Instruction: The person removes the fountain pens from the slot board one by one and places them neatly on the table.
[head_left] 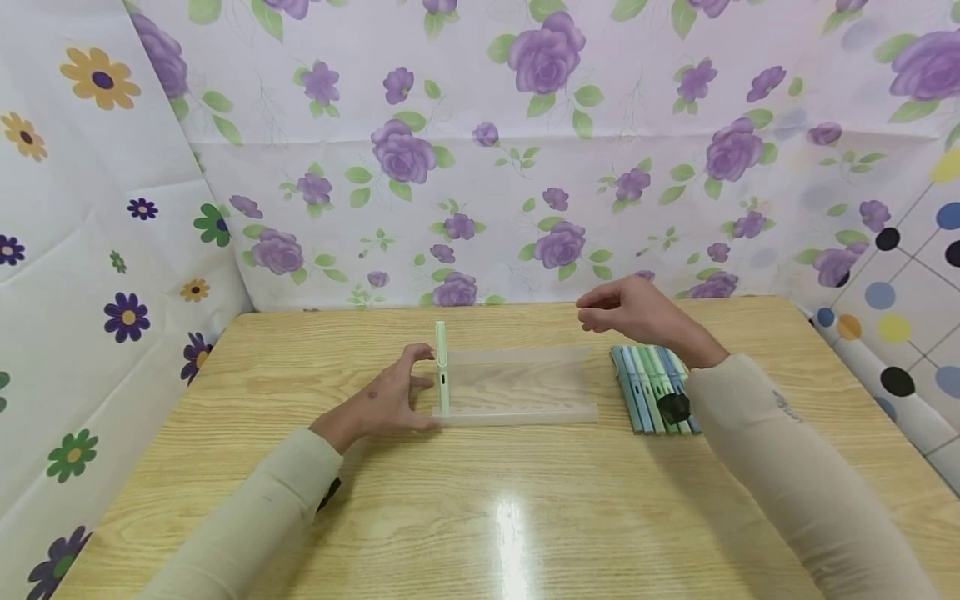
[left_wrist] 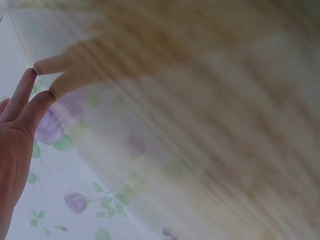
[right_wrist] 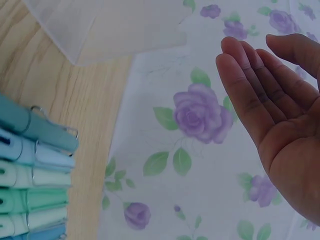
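Note:
A clear plastic pen tray [head_left: 517, 412] lies on the table, with one pale green capped pen [head_left: 441, 367] across its left end. My left hand [head_left: 393, 392] holds that end, thumb at the front corner and fingers beside the pen. In the left wrist view, the fingertips [left_wrist: 34, 70] meet their reflection on a glossy surface. My right hand [head_left: 626, 310] is raised above the tray's back right, holding nothing, its fingers gently bent. The right wrist view shows the bare palm [right_wrist: 295, 145]. Below that wrist lies a row of blue and green capped pens [head_left: 645, 392].
The wooden table [head_left: 450, 517] reaches a flowered cloth [head_left: 465, 208] hanging along its back edge. Patterned cloths also hang at the left [head_left: 97, 275] and right [head_left: 892, 333]. A black wrist piece [head_left: 673, 408] overlaps the row of pens in the head view.

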